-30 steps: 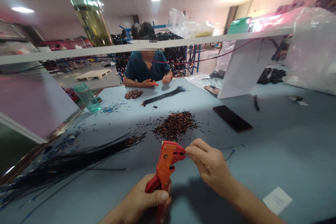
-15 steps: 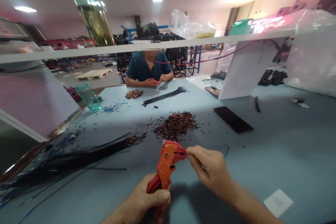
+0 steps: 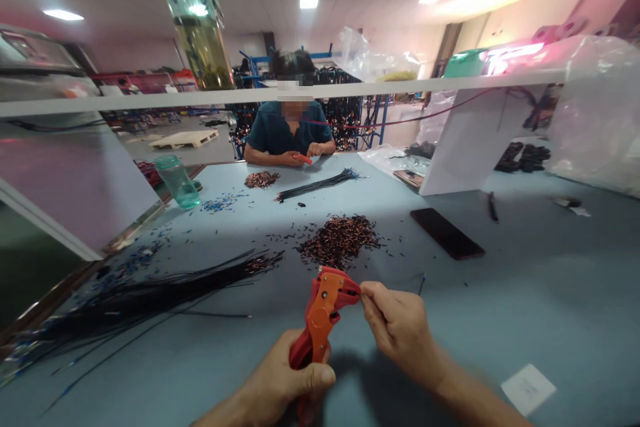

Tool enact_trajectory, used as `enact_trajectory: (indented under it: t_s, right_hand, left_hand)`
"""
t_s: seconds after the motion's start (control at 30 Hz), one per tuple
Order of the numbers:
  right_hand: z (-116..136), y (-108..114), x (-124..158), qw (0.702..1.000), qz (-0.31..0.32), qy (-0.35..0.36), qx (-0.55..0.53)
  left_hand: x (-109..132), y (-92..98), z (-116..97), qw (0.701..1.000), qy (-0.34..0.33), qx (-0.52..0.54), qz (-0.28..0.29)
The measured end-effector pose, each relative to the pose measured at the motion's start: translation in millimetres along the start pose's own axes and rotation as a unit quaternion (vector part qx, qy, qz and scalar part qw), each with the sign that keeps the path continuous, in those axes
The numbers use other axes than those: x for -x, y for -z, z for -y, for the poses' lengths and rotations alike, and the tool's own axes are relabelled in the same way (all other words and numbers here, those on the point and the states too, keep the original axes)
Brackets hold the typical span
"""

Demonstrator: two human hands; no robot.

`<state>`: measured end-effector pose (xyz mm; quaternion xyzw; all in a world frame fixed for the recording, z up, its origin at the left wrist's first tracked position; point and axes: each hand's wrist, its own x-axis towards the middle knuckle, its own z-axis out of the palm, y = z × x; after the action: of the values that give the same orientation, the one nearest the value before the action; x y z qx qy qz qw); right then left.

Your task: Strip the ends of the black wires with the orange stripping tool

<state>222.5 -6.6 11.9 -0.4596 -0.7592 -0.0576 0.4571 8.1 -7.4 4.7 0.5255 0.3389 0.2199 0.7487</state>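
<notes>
1. Grips the wire stripper (image 3: 321, 317), at six o'clock in the view, with the left hand (image 3: 283, 373): fingers wrapped round the handles, thumb across the front.
2. Pinches narrowly with the right hand (image 3: 403, 320), at three o'clock from the stripper, right by its nose. Seems to hold the blue-tipped wire (image 3: 423, 278), visible beyond the knuckles between two and three o'clock; cannot tell for certain behind the fingertips.
3. Could nip a fingertip, because of pinching so near the tool's mouth during a squeeze.
4. Could nick the wire through crooked or overdeep feeding; cannot tell the depth from here.
5. Could lose the wire altogether through too light a pinch.
6. Could scatter the copper-coloured bits (image 3: 340, 240), just beyond at twelve o'clock, by tipping the tool forward.
7. Could snag the black wire bundle (image 3: 175, 288), at nine o'clock, with a leftward sweep.
</notes>
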Motion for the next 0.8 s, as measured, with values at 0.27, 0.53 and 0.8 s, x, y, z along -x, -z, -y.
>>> enact_trajectory:
  t_s: [0.27,0.53,0.8]
  right_hand:
    - [-2.4,2.8,-2.3,1.0,0.003,0.01,-0.022]
    - [-12.6,2.8,-2.6,0.999,-0.004,-0.04,-0.007]
    - [-16.9,-3.5,4.2,0.996,0.032,-0.074,-0.032]
  left_hand:
    - [-0.9,1.8,-1.0,0.999,-0.005,0.054,-0.005]
    - [-2.5,14.5,-13.0,0.987,-0.031,0.153,-0.033]
    - [-2.5,13.8,-12.9,0.992,-0.034,0.121,-0.021]
